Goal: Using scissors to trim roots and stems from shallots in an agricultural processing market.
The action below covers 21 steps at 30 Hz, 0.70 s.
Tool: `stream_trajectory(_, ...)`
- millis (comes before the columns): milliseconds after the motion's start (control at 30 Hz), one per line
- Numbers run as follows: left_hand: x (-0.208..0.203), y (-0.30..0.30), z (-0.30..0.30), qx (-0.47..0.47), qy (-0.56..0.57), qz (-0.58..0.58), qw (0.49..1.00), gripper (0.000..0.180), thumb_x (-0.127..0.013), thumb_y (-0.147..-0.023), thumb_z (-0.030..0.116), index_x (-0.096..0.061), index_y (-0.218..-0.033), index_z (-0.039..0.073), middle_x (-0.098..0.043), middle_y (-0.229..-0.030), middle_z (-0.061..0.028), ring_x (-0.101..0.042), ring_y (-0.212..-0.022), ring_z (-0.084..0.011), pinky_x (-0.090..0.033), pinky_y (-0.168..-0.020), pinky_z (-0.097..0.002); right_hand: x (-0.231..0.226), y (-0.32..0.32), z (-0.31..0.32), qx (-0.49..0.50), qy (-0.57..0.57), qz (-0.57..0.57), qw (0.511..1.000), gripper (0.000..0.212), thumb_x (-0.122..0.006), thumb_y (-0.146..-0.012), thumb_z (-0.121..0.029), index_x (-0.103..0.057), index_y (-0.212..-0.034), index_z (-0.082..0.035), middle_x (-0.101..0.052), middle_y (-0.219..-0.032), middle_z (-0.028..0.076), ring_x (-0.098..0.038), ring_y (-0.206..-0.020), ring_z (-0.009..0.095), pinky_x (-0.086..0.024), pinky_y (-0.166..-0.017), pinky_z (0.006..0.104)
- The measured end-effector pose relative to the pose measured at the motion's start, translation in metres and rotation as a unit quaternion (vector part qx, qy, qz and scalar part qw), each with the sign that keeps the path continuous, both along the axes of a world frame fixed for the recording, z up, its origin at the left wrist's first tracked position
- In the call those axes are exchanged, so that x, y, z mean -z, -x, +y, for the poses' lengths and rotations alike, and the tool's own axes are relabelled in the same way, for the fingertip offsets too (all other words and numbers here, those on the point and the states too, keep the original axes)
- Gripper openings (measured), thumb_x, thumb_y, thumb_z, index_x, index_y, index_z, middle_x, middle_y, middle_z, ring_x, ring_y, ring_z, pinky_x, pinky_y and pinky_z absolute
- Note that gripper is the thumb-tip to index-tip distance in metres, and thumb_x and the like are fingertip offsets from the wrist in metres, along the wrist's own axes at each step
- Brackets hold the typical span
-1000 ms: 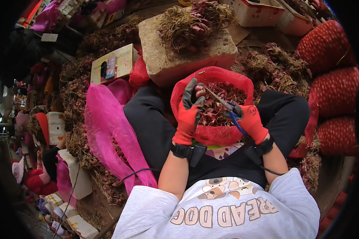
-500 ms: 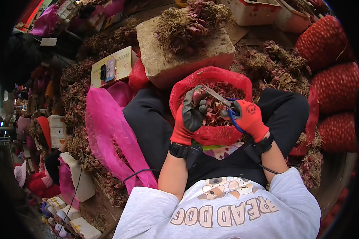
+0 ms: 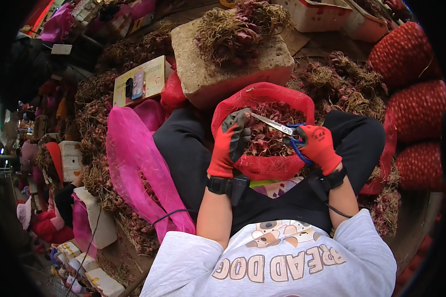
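My left hand curls, its inside hidden; my right hand grips scissors; onion bunches crowd the floor.

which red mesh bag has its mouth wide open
The round red mesh bag between the person's dark-trousered legs: its rim gapes, showing papery reddish scraps inside. The three bulging red mesh sacks at the right show no opening.

Between the left hand and right hand there's a way down into the red mesh bag — though the scissors jut across it. A pale block bars the far side, dark-trousered legs the flanks.
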<state>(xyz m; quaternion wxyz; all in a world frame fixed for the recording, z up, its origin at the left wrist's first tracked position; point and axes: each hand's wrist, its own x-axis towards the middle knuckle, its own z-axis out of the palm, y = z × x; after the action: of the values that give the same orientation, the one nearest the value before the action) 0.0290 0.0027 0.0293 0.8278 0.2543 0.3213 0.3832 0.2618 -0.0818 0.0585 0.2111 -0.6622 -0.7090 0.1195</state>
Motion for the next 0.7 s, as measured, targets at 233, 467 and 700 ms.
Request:
stream_trajectory(233,-0.017,-0.002,-0.001,0.002,-0.029,0.091,0.995,0.036,-0.057,-0.093,0.032,-0.057,-0.118,0.006,-0.057,-0.085,0.0035,-0.048,-0.064,-0.0032,-0.041,-0.057,-0.0191,-0.013,0.006,-0.004,0.016,0.016,0.017,1.000,0.031,-0.070,-0.074,-0.041,-0.064,-0.078,-0.010,-0.061,-0.068,0.011,-0.060,-0.063,0.030,-0.046,-0.056,0.0379)
stream_trajectory(467,-0.011,0.005,-0.002,0.044,-0.040,0.098,0.993,0.036,-0.058,-0.091,0.035,-0.058,-0.112,0.006,-0.063,-0.098,-0.0014,-0.057,-0.073,-0.0062,-0.048,-0.064,-0.0215,-0.006,0.002,-0.010,0.005,0.115,0.079,0.990,0.032,-0.068,-0.077,-0.041,-0.068,-0.086,-0.010,-0.064,-0.072,0.013,-0.062,-0.066,0.029,-0.047,-0.059,0.0367)
stream_trajectory(700,-0.020,-0.005,-0.003,0.065,-0.046,0.078,0.994,0.034,-0.055,-0.093,0.033,-0.055,-0.113,0.004,-0.061,-0.097,-0.0018,-0.055,-0.072,-0.0078,-0.047,-0.065,-0.0226,-0.012,0.006,-0.006,0.014,0.233,0.145,0.961,0.033,-0.068,-0.079,-0.040,-0.068,-0.088,-0.008,-0.064,-0.073,0.012,-0.062,-0.068,0.029,-0.046,-0.061,0.0377)
